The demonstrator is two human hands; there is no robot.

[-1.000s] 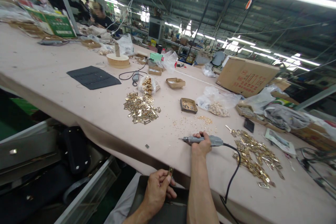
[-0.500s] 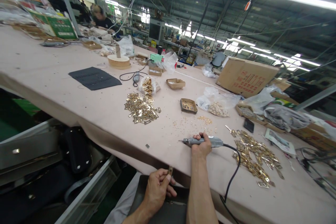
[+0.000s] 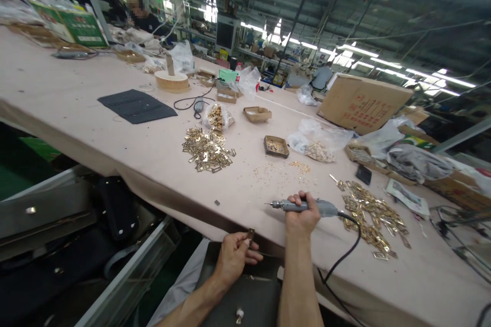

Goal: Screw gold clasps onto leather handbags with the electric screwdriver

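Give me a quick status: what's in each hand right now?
Right hand gripping grey corded power tool, resting on table. Left hand pinching small gold metal piece at table edge. Loose gold pieces just right of tool.

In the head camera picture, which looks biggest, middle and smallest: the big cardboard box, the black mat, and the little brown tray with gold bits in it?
1. Cardboard box: looks largest.
2. Black mat: a bit smaller, though its flat slant and distance make this unsure.
3. Little tray: clearly smallest.
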